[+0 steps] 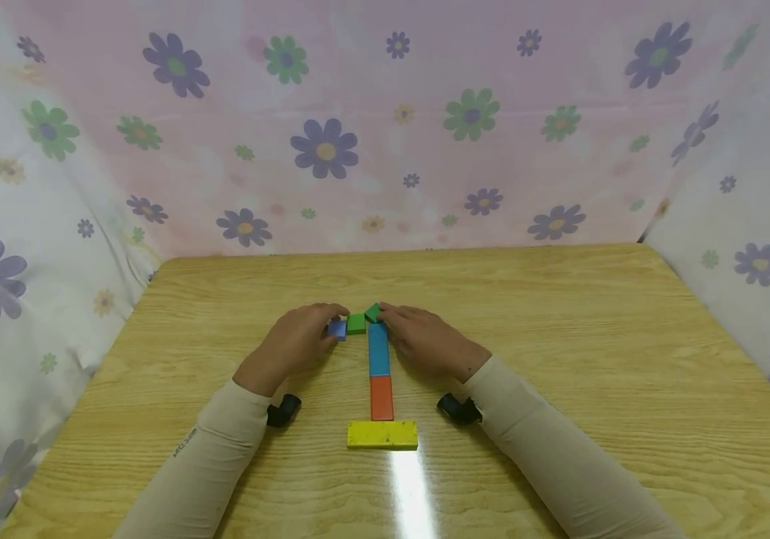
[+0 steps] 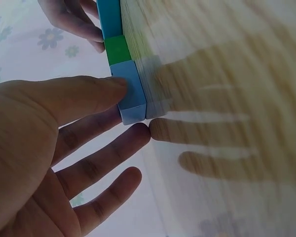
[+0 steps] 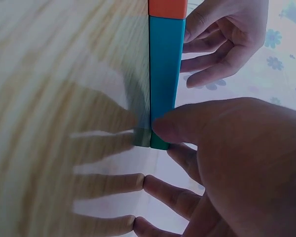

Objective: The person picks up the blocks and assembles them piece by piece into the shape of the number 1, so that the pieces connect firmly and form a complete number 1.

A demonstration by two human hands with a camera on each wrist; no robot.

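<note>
In the head view my left hand pinches a small light-blue block at the left end of a short row. The left wrist view shows the thumb on one face of that block, with fingers behind it. Beside it lies a green block. My right hand holds a second green block, which sits turned at an angle at the top of a longer blue block. In the right wrist view the thumb covers much of this green block.
Below the longer blue block, a red-orange block continues the column down to a crosswise yellow block. All lie on a wood-grain table. Flowered cloth hangs behind and at both sides. Dark wrist cameras sit under the forearms.
</note>
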